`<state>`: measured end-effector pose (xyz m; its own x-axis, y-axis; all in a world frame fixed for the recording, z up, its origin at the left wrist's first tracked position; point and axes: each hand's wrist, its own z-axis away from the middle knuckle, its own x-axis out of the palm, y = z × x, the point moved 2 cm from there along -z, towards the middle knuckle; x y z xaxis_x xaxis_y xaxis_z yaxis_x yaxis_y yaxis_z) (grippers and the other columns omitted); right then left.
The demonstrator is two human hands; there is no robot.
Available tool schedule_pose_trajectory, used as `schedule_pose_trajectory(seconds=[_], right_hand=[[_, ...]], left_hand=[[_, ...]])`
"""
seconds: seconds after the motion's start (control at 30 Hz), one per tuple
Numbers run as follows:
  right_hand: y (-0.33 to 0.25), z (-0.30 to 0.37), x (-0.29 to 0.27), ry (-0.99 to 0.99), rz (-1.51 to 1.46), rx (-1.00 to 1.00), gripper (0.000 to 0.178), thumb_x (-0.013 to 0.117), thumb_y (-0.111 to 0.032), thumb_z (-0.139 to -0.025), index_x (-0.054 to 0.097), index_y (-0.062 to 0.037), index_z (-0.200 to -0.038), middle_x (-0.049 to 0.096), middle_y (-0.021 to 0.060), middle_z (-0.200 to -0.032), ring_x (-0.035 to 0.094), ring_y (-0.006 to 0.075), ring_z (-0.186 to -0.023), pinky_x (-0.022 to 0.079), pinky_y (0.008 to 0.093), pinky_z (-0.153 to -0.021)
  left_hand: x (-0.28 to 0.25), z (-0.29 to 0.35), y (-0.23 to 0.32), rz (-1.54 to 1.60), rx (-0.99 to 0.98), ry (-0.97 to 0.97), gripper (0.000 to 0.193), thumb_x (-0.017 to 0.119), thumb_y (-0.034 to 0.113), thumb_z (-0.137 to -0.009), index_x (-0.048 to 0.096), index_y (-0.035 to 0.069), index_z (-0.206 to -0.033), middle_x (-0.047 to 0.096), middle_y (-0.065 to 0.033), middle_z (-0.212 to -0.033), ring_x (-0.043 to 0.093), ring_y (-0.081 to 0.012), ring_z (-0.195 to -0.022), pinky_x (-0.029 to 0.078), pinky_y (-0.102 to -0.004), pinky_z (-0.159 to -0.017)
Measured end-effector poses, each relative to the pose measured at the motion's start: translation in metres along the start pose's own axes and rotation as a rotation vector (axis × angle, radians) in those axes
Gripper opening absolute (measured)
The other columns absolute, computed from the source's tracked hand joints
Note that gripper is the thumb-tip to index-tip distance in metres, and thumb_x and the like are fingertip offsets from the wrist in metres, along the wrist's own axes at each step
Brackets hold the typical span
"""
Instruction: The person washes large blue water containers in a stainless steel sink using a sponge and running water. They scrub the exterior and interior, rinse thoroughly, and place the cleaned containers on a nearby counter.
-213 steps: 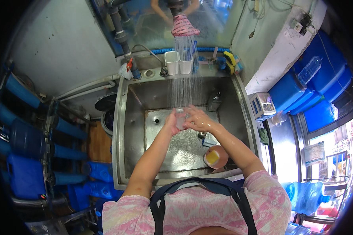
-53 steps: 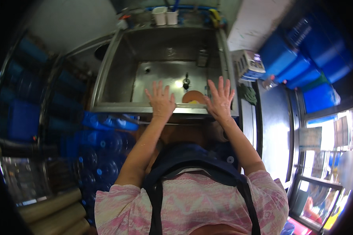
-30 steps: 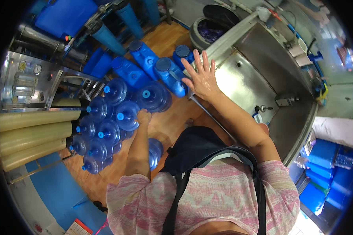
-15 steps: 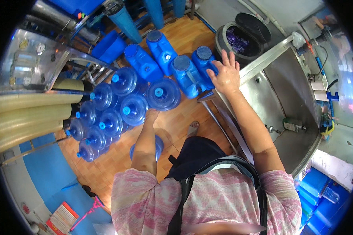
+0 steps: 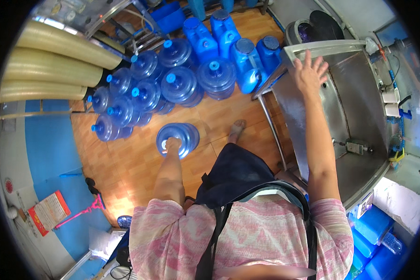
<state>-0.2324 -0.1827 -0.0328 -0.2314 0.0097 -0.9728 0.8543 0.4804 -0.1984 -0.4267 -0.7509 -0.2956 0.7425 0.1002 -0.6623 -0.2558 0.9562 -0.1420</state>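
A clear blue water jug [image 5: 189,141] stands apart on the floor, left of my foot. My left hand [image 5: 173,143] is closed at its top, around the neck, and partly hides the mouth. My right hand [image 5: 310,74] is stretched out with fingers spread, holding nothing, over the near-left rim of the steel sink [image 5: 359,100]. Beyond the left hand stand several clear blue water jugs with blue caps [image 5: 182,88] in rows. To their right are several opaque blue jerrycans [image 5: 249,65] with dark round lids.
A steel table leg [image 5: 268,123] stands under the sink's left side. A dark bin [image 5: 299,33] with a raised lid sits behind the sink. Long cream cylinders [image 5: 51,70] lie at the left. A bare foot [image 5: 237,128] rests on the wooden floor. Blue containers [image 5: 371,226] are at lower right.
My left hand has moved back from the rows of jugs to the separate jug's neck. My right hand stays spread. The view has shifted, so the jugs appear higher.
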Motion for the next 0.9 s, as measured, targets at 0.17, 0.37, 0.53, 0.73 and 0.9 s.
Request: schedule_pose_trajectory(seconds=[0.17,0.37,0.53,0.73,0.9], right_hand=[[0.063,0.080,-0.030,-0.135,-0.060,0.107,0.084,0.035,-0.077,-0.095,0.020,-0.0315,-0.163,0.008,0.0225,-0.169,-0.002,0.0460,-0.155,0.009,0.0692,-0.118],[0.111,0.084,-0.015,-0.135,-0.286,0.253,0.095,0.032,-0.087,-0.088,0.022,-0.0300,-0.163,0.009,0.0239,-0.168,-0.002,0.0461,-0.155,0.009,0.0665,-0.119],[0.147,0.053,0.005,0.036,-0.408,0.600,0.097,0.026,-0.081,-0.093,0.028,-0.0114,-0.161,0.030,0.0223,-0.163,0.020,0.0423,-0.153,0.012,0.0518,-0.124],[0.128,0.072,-0.008,0.095,-0.136,0.665,0.085,0.029,-0.078,-0.095,0.029,-0.0239,-0.161,0.027,0.0164,-0.166,0.018,0.0453,-0.153,0.019,0.0630,-0.120],[0.086,0.081,-0.028,0.167,0.000,0.646,0.080,0.032,-0.072,-0.099,0.035,-0.0170,-0.157,0.038,0.0175,-0.160,0.027,0.0445,-0.149,0.025,0.0617,-0.118]], left_hand=[[0.037,-0.029,-0.076,0.013,-0.010,-0.080,0.063,0.058,0.026,-0.091,0.047,0.001,-0.148,0.025,-0.0267,-0.163,0.036,-0.0431,-0.147,0.026,-0.0649,-0.118],[0.044,-0.067,-0.112,0.249,-0.069,0.100,0.086,0.069,0.023,-0.080,0.030,0.012,-0.155,0.030,-0.0279,-0.155,0.046,-0.0466,-0.137,0.040,-0.0543,-0.114],[0.024,-0.112,-0.092,0.083,0.118,0.099,0.098,0.079,0.030,-0.073,0.027,0.003,-0.153,0.044,-0.0299,-0.146,0.047,-0.0427,-0.136,0.043,-0.0453,-0.113],[0.032,-0.153,-0.065,-0.034,0.262,0.003,0.110,0.093,0.037,-0.063,0.031,0.003,-0.147,0.043,-0.0307,-0.147,0.053,-0.0399,-0.132,0.050,-0.0435,-0.108],[0.024,-0.135,-0.039,-0.316,0.286,0.092,0.087,0.089,0.045,-0.069,0.045,0.007,-0.135,0.064,-0.0250,-0.127,0.070,-0.0342,-0.108,0.057,-0.0438,-0.095]])
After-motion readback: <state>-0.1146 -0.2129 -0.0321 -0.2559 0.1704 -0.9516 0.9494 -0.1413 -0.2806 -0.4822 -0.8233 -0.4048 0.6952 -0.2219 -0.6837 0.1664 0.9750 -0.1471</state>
